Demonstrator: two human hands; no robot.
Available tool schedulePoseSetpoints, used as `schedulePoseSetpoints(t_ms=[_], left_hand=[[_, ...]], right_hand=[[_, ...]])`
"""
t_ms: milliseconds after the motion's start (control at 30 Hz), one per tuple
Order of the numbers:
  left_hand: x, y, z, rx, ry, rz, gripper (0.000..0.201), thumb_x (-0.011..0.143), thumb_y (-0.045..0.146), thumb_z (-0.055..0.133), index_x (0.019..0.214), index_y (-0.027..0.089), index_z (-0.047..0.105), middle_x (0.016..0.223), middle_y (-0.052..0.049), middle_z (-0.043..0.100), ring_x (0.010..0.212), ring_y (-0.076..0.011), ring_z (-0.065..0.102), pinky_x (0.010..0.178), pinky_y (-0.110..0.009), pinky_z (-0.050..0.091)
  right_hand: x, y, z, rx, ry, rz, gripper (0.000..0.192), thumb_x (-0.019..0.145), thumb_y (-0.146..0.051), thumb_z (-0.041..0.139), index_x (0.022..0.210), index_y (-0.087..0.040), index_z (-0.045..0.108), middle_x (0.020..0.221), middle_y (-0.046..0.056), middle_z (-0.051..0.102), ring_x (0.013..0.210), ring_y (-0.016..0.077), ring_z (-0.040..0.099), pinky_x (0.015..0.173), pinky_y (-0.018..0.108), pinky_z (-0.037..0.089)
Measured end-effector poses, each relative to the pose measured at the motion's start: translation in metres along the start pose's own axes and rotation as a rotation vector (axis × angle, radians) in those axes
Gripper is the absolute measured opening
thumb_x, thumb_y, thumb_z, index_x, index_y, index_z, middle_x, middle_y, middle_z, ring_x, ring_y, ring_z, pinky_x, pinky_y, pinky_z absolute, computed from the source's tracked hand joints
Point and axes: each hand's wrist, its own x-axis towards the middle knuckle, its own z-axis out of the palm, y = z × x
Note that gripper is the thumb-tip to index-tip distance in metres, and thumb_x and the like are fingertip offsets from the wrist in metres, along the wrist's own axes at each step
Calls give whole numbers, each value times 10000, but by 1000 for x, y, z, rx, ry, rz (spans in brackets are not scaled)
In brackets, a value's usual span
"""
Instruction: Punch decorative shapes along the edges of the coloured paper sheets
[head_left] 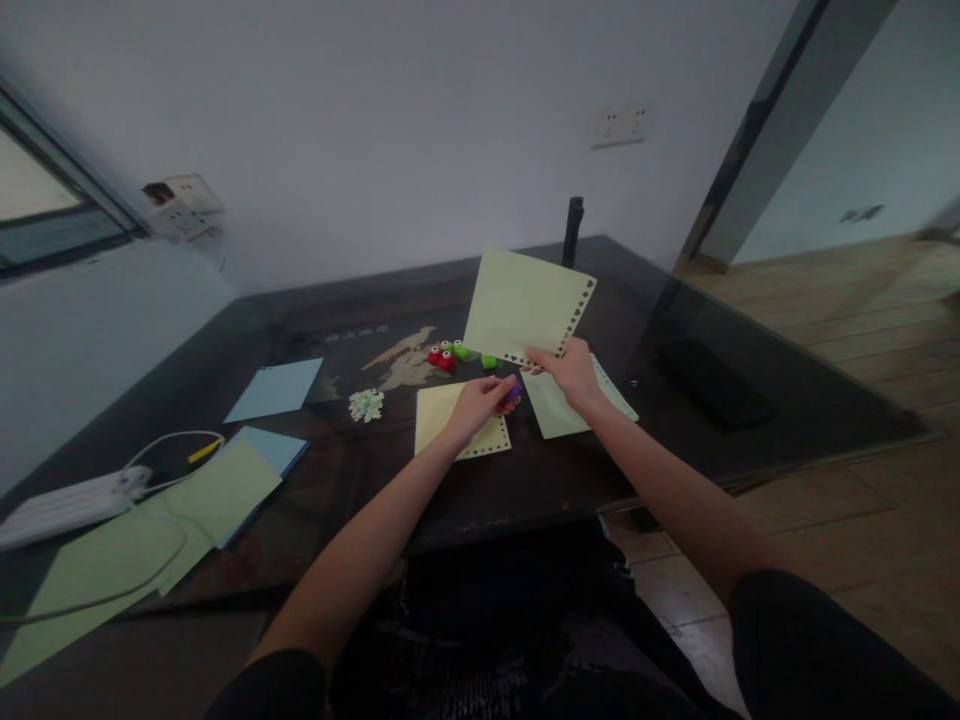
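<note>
My right hand (568, 372) pinches the lower edge of a pale yellow paper sheet (525, 305), raised above the table. Small shaped holes run along the sheet's right side and part of its bottom edge. Closed around a small purple craft punch (514, 391) is my left hand (482, 404), over another yellow sheet (439, 408) with a row of holes. Under my right hand lies a pale green sheet (555, 415). Red punches (442, 358) and green punches (459, 351) stand behind my left hand, near a pile of tiny paper cut-outs (366, 405).
Blue sheets (276, 390) and green sheets (232, 490) lie on the dark table (360, 480) at left. A white power strip (67, 508) with its cable lies there too. A black upright object (573, 232) stands at the back, and a dark flat object (712, 382) lies at right.
</note>
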Motion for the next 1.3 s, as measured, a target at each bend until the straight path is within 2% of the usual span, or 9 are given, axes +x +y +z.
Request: schedulePoseSetpoints(t_ms=[333,500,633,800,967,1067,1167,1300], left_hand=[[4,-8,-3,83,34,-15,493,784,606,544,697,132,645,624,-95,686,459,-132,574,478,-250,428],[0,0,-3,-34,41,-76,460,822,565,527,749,122,629,630,-88,681,443,-111,555,451,-222,403],[-1,5,-3,-129,21,-148,427,879,501,476,813,109,631,637,-69,670,459,-91,550,484,-206,416],[3,4,-7,-301,15,-194,431,866,523,490,862,119,641,644,-42,637,488,-72,536,496,-184,409],[2,5,-11,-289,-8,-119,355,800,464,621,908,126,635,687,-21,619,540,-60,529,549,-179,422],[0,7,-9,-208,21,-57,344,811,452,609,925,128,609,720,-33,635,554,-65,524,555,-187,416],[-2,9,-8,-118,74,25,304,834,442,575,905,147,554,784,-46,661,597,-82,550,585,-207,431],[3,15,-9,49,53,145,252,847,407,551,897,161,538,879,-61,675,700,-120,594,642,-242,446]], right_hand=[[1,1,0,16,-22,0,308,645,-371,716,826,-123,683,767,126,717,645,257,682,581,362,566],[1,0,0,17,-21,5,340,628,-411,731,800,-122,679,723,114,710,619,237,671,568,346,564],[1,-1,1,30,-22,-6,319,631,-369,725,806,-106,678,705,109,704,584,220,662,550,331,552],[1,0,1,70,-7,-13,313,621,-367,741,790,-112,672,699,100,699,555,209,653,530,327,545],[2,2,0,99,-13,-4,289,666,-383,702,779,-122,652,689,80,691,560,190,653,520,296,539],[5,1,-1,159,2,-8,324,717,-425,639,851,-130,625,715,60,691,557,172,653,498,273,530],[10,-2,-6,210,70,-12,351,731,-446,617,905,-141,601,745,61,695,608,193,668,496,280,530],[17,-10,-20,279,156,-37,352,713,-425,642,940,-162,586,788,64,704,684,221,678,527,308,542]])
